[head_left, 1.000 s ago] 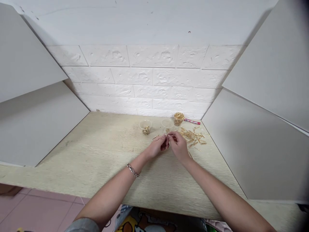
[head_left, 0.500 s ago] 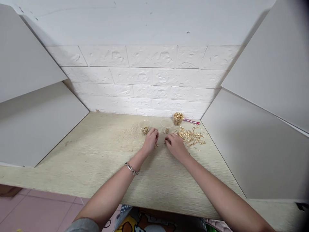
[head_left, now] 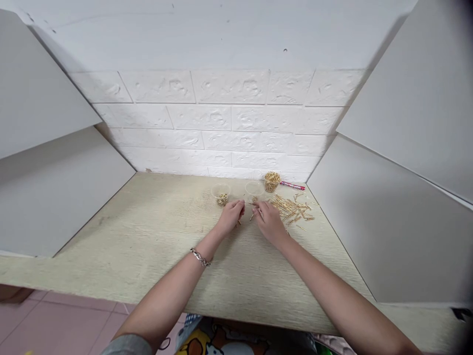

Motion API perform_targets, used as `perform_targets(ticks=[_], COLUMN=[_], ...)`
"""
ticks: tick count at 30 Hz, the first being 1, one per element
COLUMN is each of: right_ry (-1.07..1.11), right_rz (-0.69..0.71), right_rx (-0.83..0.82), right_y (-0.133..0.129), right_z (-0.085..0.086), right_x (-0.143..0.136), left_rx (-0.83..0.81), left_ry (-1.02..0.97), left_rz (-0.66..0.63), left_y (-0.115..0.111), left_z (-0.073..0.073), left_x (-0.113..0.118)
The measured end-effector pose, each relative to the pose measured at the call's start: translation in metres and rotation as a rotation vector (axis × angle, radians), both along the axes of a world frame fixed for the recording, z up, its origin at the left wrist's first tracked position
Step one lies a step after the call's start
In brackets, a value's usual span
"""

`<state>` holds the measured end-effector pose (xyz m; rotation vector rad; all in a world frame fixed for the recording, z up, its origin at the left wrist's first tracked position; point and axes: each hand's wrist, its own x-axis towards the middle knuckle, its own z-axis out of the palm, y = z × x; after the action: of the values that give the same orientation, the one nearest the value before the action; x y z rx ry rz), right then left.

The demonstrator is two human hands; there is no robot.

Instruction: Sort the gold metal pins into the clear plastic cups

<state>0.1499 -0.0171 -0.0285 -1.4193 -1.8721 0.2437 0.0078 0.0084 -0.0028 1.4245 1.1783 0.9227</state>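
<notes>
My left hand [head_left: 232,217] is closed above the table, with the ends of thin gold-coloured pins [head_left: 239,223] sticking out beneath its fingers. Across a small gap, my right hand [head_left: 269,222] pinches a slim gold pin [head_left: 252,216] between thumb and fingers. Just behind the left hand stands a clear plastic cup [head_left: 220,188] with small gold pieces in it. Another clear cup [head_left: 254,187], holding a few small pieces, stands behind the right hand. To the right of that hand lies a loose pile of gold pins [head_left: 291,208]. The fingertips are too small to make out fully.
A third cup full of gold pieces [head_left: 272,181] stands by the brick-patterned wall [head_left: 214,118], with a red patterned stick [head_left: 292,186] beside it. Grey-white panels [head_left: 55,192] enclose the wooden table [head_left: 155,236] left and right.
My right hand's fingers have shifted slightly, and the pin at its fingertips shows more plainly. The left hand stays closed in nearly the same place. The view has moved a little.
</notes>
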Motion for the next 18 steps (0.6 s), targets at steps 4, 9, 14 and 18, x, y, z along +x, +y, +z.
perform_targets(ticks=[4, 9, 14, 18], right_ry=[0.232, 0.425, 0.722, 0.925], right_rz=[0.118, 0.16, 0.2, 0.179], right_rx=[-0.084, -0.225, -0.356, -0.476], right_y=[-0.003, -0.005, -0.002, -0.001], right_z=[0.004, 0.003, -0.002, 0.0], right_x=[-0.002, -0.009, -0.015, -0.018], left_rx=[-0.032, 0.032, 0.189, 0.407], left_ry=[-0.018, -0.025, 0.032, 0.248], left_rz=[-0.175, -0.247, -0.21, -0.22], left_y=[-0.005, -0.009, -0.008, -0.012], left_z=[-0.001, -0.007, -0.011, -0.006], left_x=[0.001, 0.006, 0.006, 0.002])
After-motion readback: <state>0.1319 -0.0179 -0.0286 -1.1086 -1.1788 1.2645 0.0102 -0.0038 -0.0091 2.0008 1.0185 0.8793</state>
